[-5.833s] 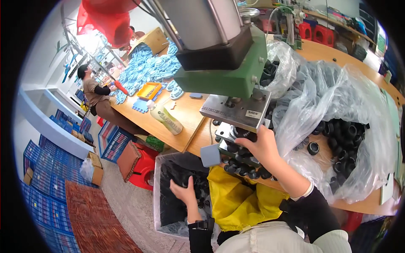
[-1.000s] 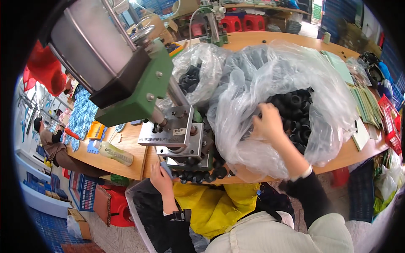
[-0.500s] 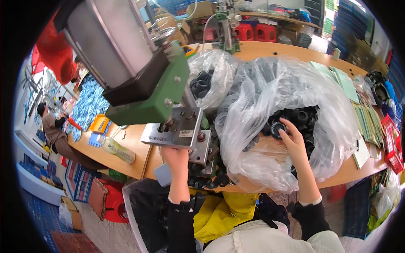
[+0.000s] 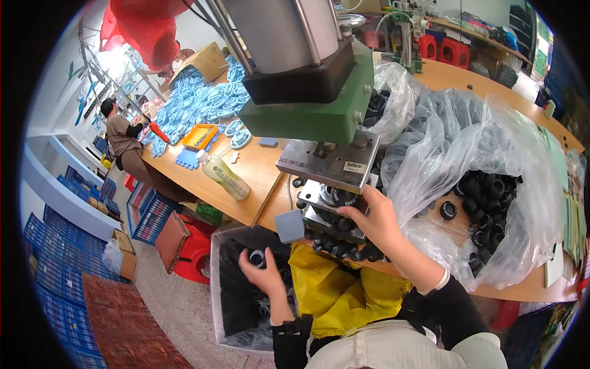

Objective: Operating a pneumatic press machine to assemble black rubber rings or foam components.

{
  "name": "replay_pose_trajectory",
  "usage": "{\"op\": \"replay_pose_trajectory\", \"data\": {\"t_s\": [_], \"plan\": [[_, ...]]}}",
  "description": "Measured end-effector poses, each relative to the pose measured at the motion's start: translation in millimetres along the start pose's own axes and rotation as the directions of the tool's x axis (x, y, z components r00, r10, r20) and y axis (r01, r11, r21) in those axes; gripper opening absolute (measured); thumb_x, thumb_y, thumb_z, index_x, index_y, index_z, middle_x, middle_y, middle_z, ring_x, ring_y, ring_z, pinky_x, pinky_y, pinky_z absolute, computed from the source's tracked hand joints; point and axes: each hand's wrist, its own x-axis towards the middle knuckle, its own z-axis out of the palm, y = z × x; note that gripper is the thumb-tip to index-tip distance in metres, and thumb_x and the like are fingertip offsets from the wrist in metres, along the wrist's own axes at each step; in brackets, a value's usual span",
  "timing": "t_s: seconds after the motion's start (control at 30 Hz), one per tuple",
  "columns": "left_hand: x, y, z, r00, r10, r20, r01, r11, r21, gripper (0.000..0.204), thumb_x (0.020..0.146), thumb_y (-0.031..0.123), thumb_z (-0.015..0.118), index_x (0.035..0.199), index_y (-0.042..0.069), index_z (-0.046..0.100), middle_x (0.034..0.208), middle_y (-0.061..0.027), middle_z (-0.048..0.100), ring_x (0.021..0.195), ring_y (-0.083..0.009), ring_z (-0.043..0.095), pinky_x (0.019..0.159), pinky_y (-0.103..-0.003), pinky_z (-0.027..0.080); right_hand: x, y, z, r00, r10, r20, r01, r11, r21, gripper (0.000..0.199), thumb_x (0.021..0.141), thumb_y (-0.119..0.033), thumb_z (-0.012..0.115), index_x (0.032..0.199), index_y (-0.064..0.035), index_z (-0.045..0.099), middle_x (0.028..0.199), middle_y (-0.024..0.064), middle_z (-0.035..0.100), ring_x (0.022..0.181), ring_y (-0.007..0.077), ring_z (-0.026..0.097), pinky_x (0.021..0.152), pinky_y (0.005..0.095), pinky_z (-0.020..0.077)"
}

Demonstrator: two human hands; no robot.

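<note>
- Press [image 4: 307,74]: big green-bodied unit with a grey cylinder on top, standing on the wooden bench [image 4: 258,175]. Steel die plate [image 4: 329,163] sits under the head.
- Clear plastic bag [image 4: 491,160] on the bench to the right, open, full of black rubber rings [image 4: 485,190].
- Clear bin [image 4: 236,289] on the floor below the bench edge, holding dark parts. Yellow cloth [image 4: 335,289] on the lap beside it.
- Right arm: black sleeve, white cuff, forearm coming up from lower right toward the press. Right hand [image 4: 375,221] is at the die bed, fingers curled down onto the black rings [image 4: 335,224] there; thumb points left. Whether it actually grips one, can't tell.
- Left arm: black sleeve, reaching down and forward over the bin. Left hand [image 4: 261,270] palm up, fingers closed round a black ring [image 4: 256,257] with a pale centre, held just above the bin contents.
- Loose black rings [image 4: 344,249] heaped along the bench edge just under the right hand.
</note>
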Motion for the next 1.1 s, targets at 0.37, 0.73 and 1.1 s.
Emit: {"op": "replay_pose_trajectory", "data": {"t_s": [0.37,0.73,1.1], "plan": [[21.0,27.6,69.3,0.877,0.404,0.261,-0.378,0.914,-0.146,0.041,0.085,0.012,0.06,0.123,0.0,0.051,0.129,-0.0193,0.05,0.126,-0.0402,0.039,0.104,-0.048,0.03,9.0,14.1,0.1,0.987,-0.163,-0.008,0.163,0.987,0.013,0.049,0.069,-0.012,0.075,0.111,0.0028,0.053,0.103,0.0226,0.06,0.098,0.0395,0.057,0.082,0.0409,0.0466],[27.8,28.6,102.5,0.715,0.485,0.504,-0.519,0.851,-0.082,0.027,0.088,0.016,0.053,0.112,0.004,0.058,0.115,-0.0145,0.059,0.111,-0.0388,0.052,0.091,-0.045,0.042,-55.3,150.5,-151.6,0.893,0.346,-0.288,-0.447,0.593,-0.67,0.039,0.067,-0.021,0.074,0.101,-0.0045,0.062,0.105,0.0189,0.058,0.098,0.0379,0.056,0.084,0.0424,0.0462],[7.7,163.8,59.8,0.79,0.523,0.32,-0.249,0.75,-0.613,0.052,0.07,0.018,0.074,0.116,0.002,0.054,0.115,-0.0194,0.056,0.107,-0.0379,0.053,0.088,-0.042,0.042,-85.3,64.8,-161.5,0.912,0.234,-0.337,-0.343,0.885,-0.314,0.044,0.072,0.0,0.069,0.114,0.0021,0.056,0.098,0.0101,0.05,0.089,0.0204,0.054,0.075,0.0283,0.0446]]}}
